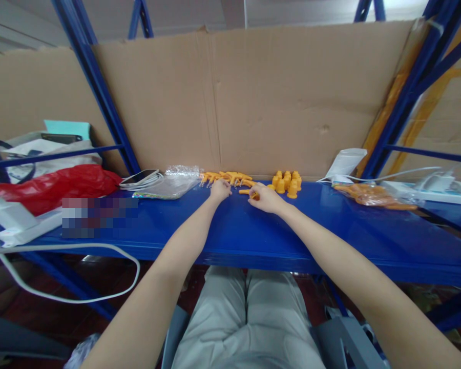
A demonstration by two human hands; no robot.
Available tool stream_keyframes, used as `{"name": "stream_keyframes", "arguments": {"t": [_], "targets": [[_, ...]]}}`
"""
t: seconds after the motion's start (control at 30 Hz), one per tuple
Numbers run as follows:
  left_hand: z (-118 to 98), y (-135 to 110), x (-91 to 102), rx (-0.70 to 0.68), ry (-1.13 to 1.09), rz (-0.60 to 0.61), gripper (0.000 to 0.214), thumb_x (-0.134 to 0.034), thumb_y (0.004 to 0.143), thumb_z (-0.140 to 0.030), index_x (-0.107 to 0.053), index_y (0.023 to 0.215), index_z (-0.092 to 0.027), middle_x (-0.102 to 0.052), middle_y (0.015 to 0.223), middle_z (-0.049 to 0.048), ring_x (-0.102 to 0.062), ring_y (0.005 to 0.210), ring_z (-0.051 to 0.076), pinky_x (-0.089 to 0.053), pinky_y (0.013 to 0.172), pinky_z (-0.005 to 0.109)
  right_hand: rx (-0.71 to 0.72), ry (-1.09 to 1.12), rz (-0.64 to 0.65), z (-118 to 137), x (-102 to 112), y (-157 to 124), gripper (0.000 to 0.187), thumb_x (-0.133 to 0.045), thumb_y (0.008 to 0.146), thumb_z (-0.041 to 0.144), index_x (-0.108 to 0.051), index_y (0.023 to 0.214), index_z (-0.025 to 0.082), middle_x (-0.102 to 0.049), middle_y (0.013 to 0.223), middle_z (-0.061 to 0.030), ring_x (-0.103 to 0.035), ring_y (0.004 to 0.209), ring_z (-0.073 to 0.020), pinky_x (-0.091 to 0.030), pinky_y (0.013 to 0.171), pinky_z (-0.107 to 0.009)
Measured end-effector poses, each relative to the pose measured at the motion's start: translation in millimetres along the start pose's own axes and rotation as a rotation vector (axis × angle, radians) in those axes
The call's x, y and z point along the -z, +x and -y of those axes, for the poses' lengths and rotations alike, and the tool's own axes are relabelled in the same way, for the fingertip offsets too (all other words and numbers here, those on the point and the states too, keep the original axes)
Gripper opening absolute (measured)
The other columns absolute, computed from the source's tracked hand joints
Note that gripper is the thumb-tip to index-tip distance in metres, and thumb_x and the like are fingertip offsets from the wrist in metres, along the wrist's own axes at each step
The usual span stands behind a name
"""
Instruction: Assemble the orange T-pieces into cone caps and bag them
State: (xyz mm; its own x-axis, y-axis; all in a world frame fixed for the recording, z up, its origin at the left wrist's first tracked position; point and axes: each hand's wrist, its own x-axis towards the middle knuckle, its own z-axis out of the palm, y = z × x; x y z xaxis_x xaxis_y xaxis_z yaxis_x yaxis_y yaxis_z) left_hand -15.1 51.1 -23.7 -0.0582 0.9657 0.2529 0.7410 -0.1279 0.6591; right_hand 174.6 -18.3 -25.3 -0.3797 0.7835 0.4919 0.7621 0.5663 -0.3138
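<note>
Both my arms reach forward over a blue metal shelf [230, 230]. My left hand [219, 189] rests with curled fingers at a loose pile of flat orange plastic parts [230, 177] by the cardboard back wall; what it grips, if anything, is hidden. My right hand [264, 197] is pinched on a small orange part [249, 192] lying on the shelf. Just right of that hand stands a tight group of several orange cone-shaped pieces [287, 183], upright.
A clear plastic bag [172, 182] and a phone [139, 177] with white cable lie left of the pile. Farther left are a red bag [54, 187] and white boxes. On the right lie a white pouch [346, 163] and an orange-filled bag [372, 196]. Blue uprights frame the cardboard.
</note>
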Motion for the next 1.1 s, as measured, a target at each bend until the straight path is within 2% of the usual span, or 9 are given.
{"name": "stream_keyframes", "arguments": {"t": [0.17,0.23,0.33,0.5,0.6,0.7,0.83,0.93,1.1], "targets": [[1,-4,1.1,-0.218,0.209,-0.057,0.014,-0.06,0.081,-0.017,-0.074,0.085,-0.015,-0.077,0.096,0.0123,-0.071,0.1,0.027,-0.054,0.093,0.034,-0.052,0.047,-0.106,-6,3,4,0.008,-0.062,0.077,0.016,-0.064,0.084,0.019,-0.066,0.1,-0.0083,-0.063,0.099,-0.0236,-0.048,0.092,-0.039],[2,-4,-0.4,-0.27,0.276,-0.03,0.018,-0.058,0.08,-0.015,-0.075,0.084,-0.015,-0.077,0.099,0.0131,-0.071,0.102,0.029,-0.053,0.095,0.034,-0.09,0.076,-0.167,-12,4,6,0.006,-0.063,0.077,0.018,-0.064,0.083,0.02,-0.066,0.098,-0.0084,-0.063,0.1,-0.0252,-0.048,0.092,-0.041],[4,-3,-4.2,-0.272,0.303,0.024,0.027,-0.055,0.08,-0.012,-0.077,0.096,-0.015,-0.076,0.106,0.0134,-0.07,0.107,0.028,-0.051,0.099,0.033,-0.16,0.175,-0.26,-23,5,10,0.003,-0.063,0.078,0.022,-0.063,0.079,0.02,-0.068,0.094,-0.009,-0.063,0.097,-0.0263,-0.049,0.091,-0.043],[6,-3,-5.3,-0.34,0.257,-0.002,0.041,-0.052,0.079,-0.008,-0.073,0.114,-0.012,-0.071,0.123,0.0144,-0.063,0.121,0.027,-0.044,0.11,0.032,-0.331,0.524,-0.419,-44,2,18,0.012,-0.065,0.08,0.033,-0.064,0.079,0.021,-0.067,0.081,-0.0085,-0.065,0.085,-0.0271,-0.053,0.081,-0.047],[5,-5,-1.0,-0.334,0.287,-0.035,0.041,-0.05,0.08,-0.008,-0.073,0.114,-0.01,-0.07,0.124,0.0175,-0.063,0.122,0.028,-0.044,0.11,0.035,-0.423,0.757,-0.419,-52,0,22,0.019,-0.065,0.082,0.04,-0.066,0.086,0.022,-0.066,0.081,-0.0098,-0.066,0.077,-0.0285,-0.055,0.074,-0.051],[5,-7,3.4,-0.257,0.38,-0.079,0.038,-0.051,0.079,-0.009,-0.074,0.109,-0.01,-0.069,0.123,0.0201,-0.064,0.118,0.031,-0.047,0.106,0.037,-0.498,0.826,-0.405,-54,1,23,0.021,-0.063,0.084,0.04,-0.067,0.092,0.021,-0.066,0.088,-0.0117,-0.068,0.077,-0.0284,-0.056,0.073,-0.051],[11,-2,3.3,-0.178,0.43,0.029,0.03,-0.055,0.073,-0.008,-0.077,0.092,-0.014,-0.074,0.109,0.0171,-0.068,0.109,0.03,-0.051,0.099,0.033,-0.56,0.792,-0.413,-53,4,22,0.017,-0.058,0.086,0.034,-0.067,0.092,0.021,-0.066,0.096,-0.0128,-0.069,0.085,-0.0274,-0.057,0.077,-0.048],[15,4,-0.6,-0.198,0.414,0.089,0.03,-0.055,0.07,-0.008,-0.076,0.089,-0.015,-0.076,0.102,0.015,-0.069,0.108,0.029,-0.051,0.097,0.031,-0.559,0.786,-0.44,-53,4,22,0.014,-0.057,0.084,0.031,-0.065,0.089,0.021,-0.066,0.092,-0.0118,-0.068,0.084,-0.0256,-0.058,0.076,-0.044],[18,8,-6.7,-0.253,0.362,0.088,0.042,-0.052,0.067,-0.005,-0.074,0.102,-0.013,-0.073,0.117,0.0166,-0.066,0.116,0.029,-0.05,0.102,0.032,-0.467,0.805,-0.479,-57,0,23,0.006,-0.059,0.08,0.029,-0.061,0.081,0.023,-0.063,0.077,-0.0069,-0.065,0.074,-0.0213,-0.059,0.065,-0.037]]}}
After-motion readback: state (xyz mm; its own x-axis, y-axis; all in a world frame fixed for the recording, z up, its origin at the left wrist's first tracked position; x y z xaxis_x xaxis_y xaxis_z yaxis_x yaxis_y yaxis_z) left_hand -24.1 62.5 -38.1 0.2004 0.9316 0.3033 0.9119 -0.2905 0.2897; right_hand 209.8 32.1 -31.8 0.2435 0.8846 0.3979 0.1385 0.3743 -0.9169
